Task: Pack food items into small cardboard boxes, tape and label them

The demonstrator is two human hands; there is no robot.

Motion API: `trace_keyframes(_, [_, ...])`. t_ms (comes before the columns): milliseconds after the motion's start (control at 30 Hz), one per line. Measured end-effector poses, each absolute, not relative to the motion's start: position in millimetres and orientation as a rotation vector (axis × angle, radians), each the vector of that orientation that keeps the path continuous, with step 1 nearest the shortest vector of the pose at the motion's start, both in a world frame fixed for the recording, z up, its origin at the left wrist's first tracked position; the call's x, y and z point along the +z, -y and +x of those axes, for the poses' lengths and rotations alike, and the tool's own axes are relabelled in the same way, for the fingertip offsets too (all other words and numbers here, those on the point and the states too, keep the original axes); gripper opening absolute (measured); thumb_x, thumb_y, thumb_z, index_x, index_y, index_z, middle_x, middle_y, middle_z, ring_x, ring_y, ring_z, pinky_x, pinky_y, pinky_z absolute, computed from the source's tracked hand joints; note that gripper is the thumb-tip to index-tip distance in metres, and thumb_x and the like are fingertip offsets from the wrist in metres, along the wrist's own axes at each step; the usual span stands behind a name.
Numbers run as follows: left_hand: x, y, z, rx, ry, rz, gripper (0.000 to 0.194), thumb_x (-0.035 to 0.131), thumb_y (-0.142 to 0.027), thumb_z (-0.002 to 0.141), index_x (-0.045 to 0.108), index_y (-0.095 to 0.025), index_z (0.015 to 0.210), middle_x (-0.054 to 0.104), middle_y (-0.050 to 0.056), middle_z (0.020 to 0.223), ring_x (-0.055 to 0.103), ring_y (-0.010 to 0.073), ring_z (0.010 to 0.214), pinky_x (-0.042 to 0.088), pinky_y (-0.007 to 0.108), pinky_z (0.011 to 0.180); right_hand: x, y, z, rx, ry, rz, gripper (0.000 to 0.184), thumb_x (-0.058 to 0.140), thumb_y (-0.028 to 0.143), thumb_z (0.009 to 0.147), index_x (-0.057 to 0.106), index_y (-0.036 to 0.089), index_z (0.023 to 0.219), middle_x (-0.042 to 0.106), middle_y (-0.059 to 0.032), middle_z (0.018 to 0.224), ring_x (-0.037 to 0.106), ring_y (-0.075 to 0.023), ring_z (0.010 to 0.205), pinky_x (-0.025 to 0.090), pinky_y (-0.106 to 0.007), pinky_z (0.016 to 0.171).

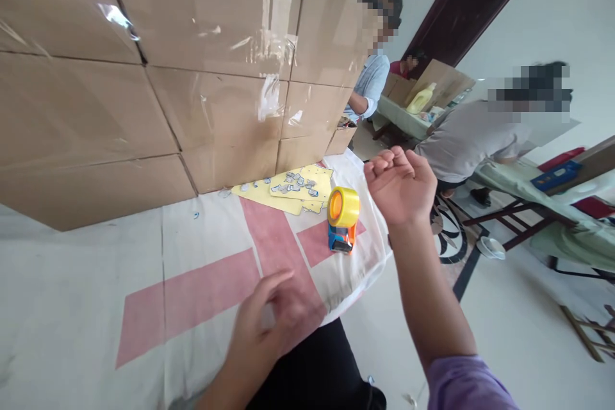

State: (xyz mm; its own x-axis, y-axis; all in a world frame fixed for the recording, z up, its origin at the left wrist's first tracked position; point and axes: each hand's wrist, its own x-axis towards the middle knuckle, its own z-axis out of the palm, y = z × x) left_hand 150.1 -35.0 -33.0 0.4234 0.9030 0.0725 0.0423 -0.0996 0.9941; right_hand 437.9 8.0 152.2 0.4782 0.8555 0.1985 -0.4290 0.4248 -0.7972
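Observation:
My left hand [266, 317] hovers over the near edge of the covered table, thumb and fingers apart, fingertips blurred by motion, with nothing visible in it. My right hand [401, 186] is raised beyond the table's right edge, palm showing and fingers loosely curled, holding nothing that I can see. Nearest to it stands a tape dispenser [341, 240], blue and orange, with a roll of yellow tape [346, 207] on it. Behind the dispenser lie yellow paper sheets [288, 192] with several small grey-white pieces on top.
Stacked cardboard boxes [230, 115], sealed with clear tape, form a wall along the table's back. A white cloth with red patches [202, 288] covers the table. To the right, several people [473, 141] sit or stand near other tables. A white bowl [491, 248] is on the floor.

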Motion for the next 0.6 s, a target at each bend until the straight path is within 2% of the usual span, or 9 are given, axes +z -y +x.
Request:
trace_keyframes(33, [-16, 32, 175, 0.855, -0.695, 1.418, 0.067, 0.073, -0.057, 0.080, 0.062, -0.018, 0.134, 0.072, 0.014, 0.115, 0.070, 0.0254, 0.090, 0.060, 0.039, 0.079, 157, -10, 413, 0.906, 0.689, -0.695, 0.026, 0.045, 0.030, 0.096, 0.062, 0.022, 0.079, 0.061, 0.0021, 0.075, 0.062, -0.0088, 0.070, 0.054, -0.027, 0.086])
trace_keyframes(67, [-2, 29, 195, 0.829, -0.568, 1.356, 0.071, 0.070, -0.057, 0.083, 0.057, -0.019, 0.141, 0.071, 0.014, 0.118, 0.069, 0.0230, 0.088, 0.060, 0.037, 0.078, 158, -12, 389, 0.939, 0.720, -0.635, 0.022, 0.051, 0.031, 0.094, 0.061, 0.021, 0.077, 0.061, 0.0024, 0.072, 0.061, -0.0099, 0.066, 0.055, -0.027, 0.081])
trace_keyframes(100, [9, 27, 210, 0.813, -0.476, 1.341, 0.068, 0.071, -0.056, 0.084, 0.057, -0.020, 0.140, 0.070, 0.013, 0.116, 0.068, 0.0213, 0.086, 0.059, 0.035, 0.077, 157, -15, 367, 0.994, 0.749, -0.584, 0.018, 0.055, 0.031, 0.091, 0.062, 0.020, 0.078, 0.062, 0.0018, 0.071, 0.061, -0.0116, 0.066, 0.055, -0.029, 0.079])
trace_keyframes(133, [17, 26, 219, 0.830, -0.440, 1.316, 0.060, 0.070, -0.053, 0.086, 0.060, -0.020, 0.135, 0.071, 0.011, 0.110, 0.067, 0.0197, 0.084, 0.057, 0.033, 0.076, 153, -18, 347, 1.063, 0.786, -0.546, 0.016, 0.058, 0.030, 0.089, 0.064, 0.019, 0.078, 0.063, 0.0003, 0.070, 0.062, -0.0134, 0.067, 0.055, -0.030, 0.077])
trace_keyframes(233, [19, 25, 226, 0.961, -0.536, 1.241, 0.029, 0.068, -0.047, 0.089, 0.068, -0.020, 0.099, 0.067, 0.004, 0.081, 0.063, 0.0168, 0.076, 0.054, 0.027, 0.069, 138, -27, 309, 1.275, 0.815, -0.462, 0.018, 0.058, 0.031, 0.089, 0.066, 0.017, 0.081, 0.066, -0.0020, 0.071, 0.062, -0.0161, 0.064, 0.055, -0.034, 0.075])
trace_keyframes(333, [6, 26, 221, 1.022, -0.607, 1.192, 0.028, 0.067, -0.047, 0.090, 0.065, -0.020, 0.086, 0.063, 0.002, 0.071, 0.062, 0.0160, 0.068, 0.053, 0.025, 0.063, 132, -33, 302, 1.323, 0.781, -0.371, 0.018, 0.060, 0.032, 0.090, 0.066, 0.017, 0.081, 0.066, -0.0011, 0.071, 0.061, -0.0151, 0.062, 0.054, -0.034, 0.074])
trace_keyframes(433, [-5, 17, 218, 1.001, -0.642, 1.289, 0.029, 0.064, -0.048, 0.092, 0.066, -0.020, 0.088, 0.066, 0.003, 0.072, 0.066, 0.0174, 0.068, 0.054, 0.027, 0.065, 129, -25, 316, 1.262, 0.755, -0.326, 0.018, 0.062, 0.033, 0.091, 0.065, 0.017, 0.081, 0.065, -0.0001, 0.072, 0.061, -0.0136, 0.061, 0.052, -0.031, 0.071])
trace_keyframes(533, [0, -15, 220, 0.982, -0.794, 1.534, 0.030, 0.059, -0.050, 0.094, 0.065, -0.022, 0.105, 0.073, 0.004, 0.084, 0.069, 0.0199, 0.074, 0.055, 0.029, 0.068, 105, 7, 337, 1.211, 0.825, -0.349, 0.022, 0.063, 0.039, 0.093, 0.065, 0.018, 0.086, 0.065, -0.0006, 0.071, 0.061, -0.0142, 0.056, 0.049, -0.028, 0.059])
trace_keyframes(600, [10, -51, 227, 0.920, -0.954, 1.841, 0.032, 0.052, -0.049, 0.097, 0.064, -0.025, 0.114, 0.076, 0.004, 0.090, 0.071, 0.0210, 0.076, 0.053, 0.030, 0.068, 75, 38, 350, 1.320, 0.898, -0.423, 0.031, 0.064, 0.049, 0.090, 0.065, 0.019, 0.090, 0.066, -0.0013, 0.067, 0.060, -0.0148, 0.050, 0.043, -0.026, 0.050])
